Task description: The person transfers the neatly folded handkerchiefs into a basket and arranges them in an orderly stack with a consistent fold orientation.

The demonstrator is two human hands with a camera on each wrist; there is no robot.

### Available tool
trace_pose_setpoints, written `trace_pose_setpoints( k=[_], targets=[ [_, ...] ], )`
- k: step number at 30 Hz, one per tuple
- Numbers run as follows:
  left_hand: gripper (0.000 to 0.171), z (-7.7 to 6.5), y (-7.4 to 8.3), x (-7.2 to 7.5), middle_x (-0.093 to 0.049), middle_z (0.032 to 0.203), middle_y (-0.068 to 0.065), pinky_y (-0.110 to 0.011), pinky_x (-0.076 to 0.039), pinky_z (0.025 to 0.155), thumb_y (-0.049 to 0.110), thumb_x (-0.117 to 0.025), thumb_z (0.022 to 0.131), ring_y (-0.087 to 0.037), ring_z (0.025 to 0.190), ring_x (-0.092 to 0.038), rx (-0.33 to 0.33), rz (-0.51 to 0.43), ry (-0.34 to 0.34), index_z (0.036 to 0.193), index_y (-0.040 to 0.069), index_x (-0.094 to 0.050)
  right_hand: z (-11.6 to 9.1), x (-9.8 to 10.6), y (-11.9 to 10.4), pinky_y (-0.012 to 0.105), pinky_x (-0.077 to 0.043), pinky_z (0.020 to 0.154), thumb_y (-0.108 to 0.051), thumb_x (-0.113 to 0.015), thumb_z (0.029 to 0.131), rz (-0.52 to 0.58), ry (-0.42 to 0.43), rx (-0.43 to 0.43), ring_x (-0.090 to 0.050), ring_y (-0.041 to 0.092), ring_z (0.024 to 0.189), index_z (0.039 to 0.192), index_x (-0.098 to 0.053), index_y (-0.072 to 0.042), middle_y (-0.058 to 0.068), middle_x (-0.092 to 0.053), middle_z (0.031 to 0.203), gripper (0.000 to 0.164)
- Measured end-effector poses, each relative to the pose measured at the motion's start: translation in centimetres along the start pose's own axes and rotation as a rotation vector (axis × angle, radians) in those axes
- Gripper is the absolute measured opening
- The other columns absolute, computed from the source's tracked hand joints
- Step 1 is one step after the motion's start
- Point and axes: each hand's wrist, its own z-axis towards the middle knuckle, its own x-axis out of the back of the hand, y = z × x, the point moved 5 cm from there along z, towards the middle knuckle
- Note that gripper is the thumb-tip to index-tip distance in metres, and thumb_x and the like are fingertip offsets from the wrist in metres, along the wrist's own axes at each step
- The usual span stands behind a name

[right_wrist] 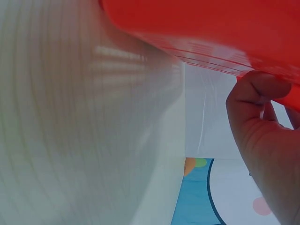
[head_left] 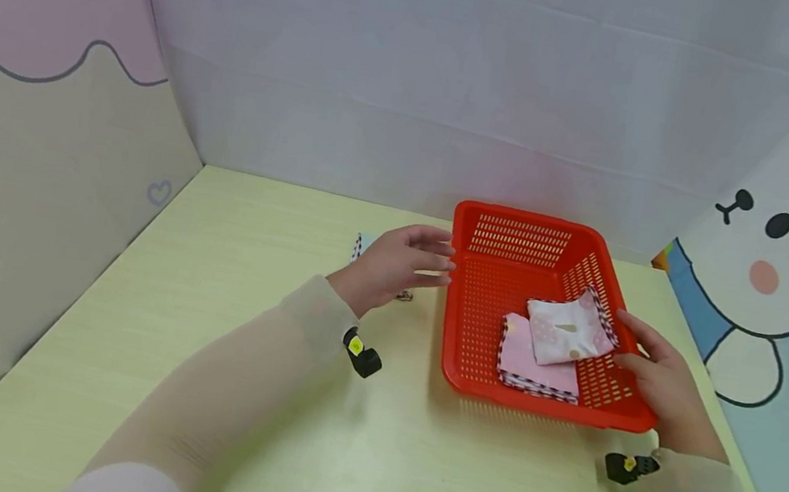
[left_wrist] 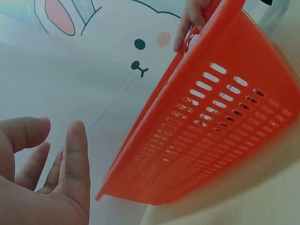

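A red plastic basket [head_left: 454,322] with slotted walls is at the right of the table. Inside it lie a folded pink cloth [head_left: 543,370] with a checked edge and, partly over it, a white and pink cloth [head_left: 562,334]. My right hand [head_left: 665,389] grips the basket's right rim, its thumb curled against the rim in the right wrist view. Just off the left rim is my left hand [head_left: 399,268], its fingers spread and loosely bent. The left wrist view shows a gap between that hand and the basket wall [left_wrist: 225,136].
A light blue cloth [head_left: 365,242] with a checked edge lies behind my left hand, mostly hidden. Below that hand shows a small patterned bit [head_left: 404,294], too small to identify. A pale wall [head_left: 419,73] backs the wooden table [head_left: 249,259], with printed panels on both sides.
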Motion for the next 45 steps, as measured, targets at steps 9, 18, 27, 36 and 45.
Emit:
trace_pose_setpoints(
  k=[9,18,27,36,45],
  targets=[
    [0.039,-1.0,-0.7,4.5,-0.061,0.134,-0.013,-0.04,-0.057,0.094,0.003,-0.066,0.099,-0.037,0.124,-0.061,0.005,0.028,0.088,0.138,0.006,-0.059,0.1,0.0,0.1,0.041,-0.057,0.089,-0.022,-0.051,0.107,-0.005,0.006,0.005,-0.04,0.039,0.134,0.164,-0.019,-0.04,0.016,-0.008,0.171,0.068],
    [0.046,-2.0,-0.6,8.3,-0.055,0.139,-0.016,-0.041,-0.056,0.096,0.0,-0.066,0.098,-0.042,0.131,-0.055,0.012,0.044,0.149,0.143,0.003,-0.055,0.3,0.0,0.3,0.041,-0.058,0.088,-0.02,-0.05,0.107,0.014,0.001,0.005,-0.042,0.037,0.132,0.164,-0.019,-0.039,0.017,-0.009,0.171,0.067],
    [0.047,-2.5,-0.8,11.3,-0.05,0.144,-0.02,-0.044,-0.053,0.101,0.001,-0.066,0.099,-0.042,0.134,-0.051,0.02,0.065,0.196,0.144,0.002,-0.052,0.3,-0.1,0.4,0.04,-0.058,0.088,-0.02,-0.05,0.108,0.011,0.004,0.005,-0.042,0.037,0.132,0.164,-0.019,-0.039,0.016,-0.008,0.171,0.067],
    [0.047,-2.2,-1.5,12.8,-0.042,0.152,-0.026,-0.047,-0.05,0.105,0.001,-0.064,0.1,-0.044,0.135,-0.049,0.032,0.101,0.217,0.145,0.001,-0.051,0.3,0.1,0.4,0.038,-0.059,0.087,-0.022,-0.051,0.107,-0.001,0.005,0.008,-0.044,0.034,0.129,0.164,-0.02,-0.04,0.017,-0.009,0.171,0.067],
    [0.051,-0.8,-1.8,13.8,-0.045,0.149,-0.029,-0.05,-0.045,0.109,-0.002,-0.061,0.1,-0.045,0.133,-0.051,0.047,0.141,0.234,0.149,-0.004,-0.044,0.2,0.0,0.3,0.038,-0.058,0.087,-0.022,-0.051,0.107,0.013,-0.005,0.015,-0.044,0.035,0.129,0.164,-0.02,-0.041,0.017,-0.01,0.171,0.067]
  ],
)
